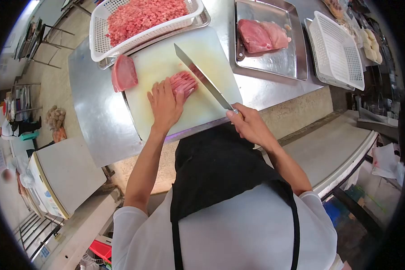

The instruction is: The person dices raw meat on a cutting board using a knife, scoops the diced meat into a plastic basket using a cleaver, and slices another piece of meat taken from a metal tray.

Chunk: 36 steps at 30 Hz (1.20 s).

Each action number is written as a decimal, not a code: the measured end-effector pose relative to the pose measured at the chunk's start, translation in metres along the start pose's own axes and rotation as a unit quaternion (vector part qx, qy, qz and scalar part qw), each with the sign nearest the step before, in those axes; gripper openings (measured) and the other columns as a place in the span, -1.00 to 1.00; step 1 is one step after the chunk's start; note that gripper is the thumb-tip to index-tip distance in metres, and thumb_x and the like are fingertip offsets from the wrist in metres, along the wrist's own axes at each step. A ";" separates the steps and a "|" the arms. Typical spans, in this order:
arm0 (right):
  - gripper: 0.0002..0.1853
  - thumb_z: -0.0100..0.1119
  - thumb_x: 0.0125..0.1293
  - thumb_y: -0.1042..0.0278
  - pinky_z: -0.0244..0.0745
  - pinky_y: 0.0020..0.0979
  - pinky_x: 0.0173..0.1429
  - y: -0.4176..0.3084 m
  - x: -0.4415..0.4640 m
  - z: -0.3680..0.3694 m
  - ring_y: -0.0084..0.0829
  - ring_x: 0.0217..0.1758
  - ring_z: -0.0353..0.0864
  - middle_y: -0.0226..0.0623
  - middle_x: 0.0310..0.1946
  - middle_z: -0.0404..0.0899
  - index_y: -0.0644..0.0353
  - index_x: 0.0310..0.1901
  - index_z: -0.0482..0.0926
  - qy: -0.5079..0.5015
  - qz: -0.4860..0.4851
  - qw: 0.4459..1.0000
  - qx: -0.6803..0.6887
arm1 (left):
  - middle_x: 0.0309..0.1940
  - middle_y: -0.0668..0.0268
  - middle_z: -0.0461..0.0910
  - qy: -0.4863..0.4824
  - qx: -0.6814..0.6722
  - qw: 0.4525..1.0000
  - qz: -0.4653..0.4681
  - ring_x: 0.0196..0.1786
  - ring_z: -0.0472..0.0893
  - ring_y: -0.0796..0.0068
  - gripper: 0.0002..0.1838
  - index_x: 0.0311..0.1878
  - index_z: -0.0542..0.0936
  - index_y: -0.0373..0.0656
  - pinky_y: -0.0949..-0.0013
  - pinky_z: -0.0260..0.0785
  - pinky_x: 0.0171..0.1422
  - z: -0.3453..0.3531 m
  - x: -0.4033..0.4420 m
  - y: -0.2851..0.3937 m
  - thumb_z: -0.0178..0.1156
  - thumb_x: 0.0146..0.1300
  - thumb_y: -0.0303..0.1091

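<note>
My right hand (245,120) is wrapped round the handle of a long kitchen knife (204,81). Its blade points up and left over the cutting board (151,58), just right of a stack of sliced raw meat (183,84). My left hand (165,104) lies at the left side of that stack, its fingers stretched out and spread, with the index finger and thumb at the meat's edge. A thicker piece of raw meat (124,73) rests at the board's left edge.
Behind the board, a white perforated basket (164,28) holds diced meat (142,17). To the right, a metal tray (274,67) carries larger raw pieces (262,37), and beside it stands another white basket (339,51). The steel table (94,117) ends near my apron (216,166).
</note>
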State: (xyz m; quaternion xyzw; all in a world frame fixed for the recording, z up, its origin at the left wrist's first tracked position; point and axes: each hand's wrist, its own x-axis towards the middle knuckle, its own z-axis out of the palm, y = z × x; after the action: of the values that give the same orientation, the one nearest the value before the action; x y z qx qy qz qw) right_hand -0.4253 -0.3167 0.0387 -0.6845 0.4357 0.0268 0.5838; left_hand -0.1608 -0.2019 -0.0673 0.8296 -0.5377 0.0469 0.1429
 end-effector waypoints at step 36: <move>-0.52 0.10 0.56 0.00 0.52 0.12 0.07 -0.050 0.025 0.036 0.35 -0.08 0.66 0.28 -0.28 0.68 0.40 0.01 0.59 0.030 -0.032 0.997 -0.070 | 0.04 0.22 0.52 -0.084 -0.067 0.993 -0.042 0.11 0.53 0.13 -0.71 0.05 0.62 -0.07 0.02 0.37 0.12 0.006 0.043 0.022 0.31 0.29 -0.28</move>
State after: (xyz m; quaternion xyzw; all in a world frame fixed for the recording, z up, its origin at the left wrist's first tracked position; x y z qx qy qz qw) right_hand -0.3616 -0.3040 0.0525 -0.7376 0.4280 0.0178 0.5219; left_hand -0.1627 -0.2498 -0.0585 0.8410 -0.5145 -0.0646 0.1543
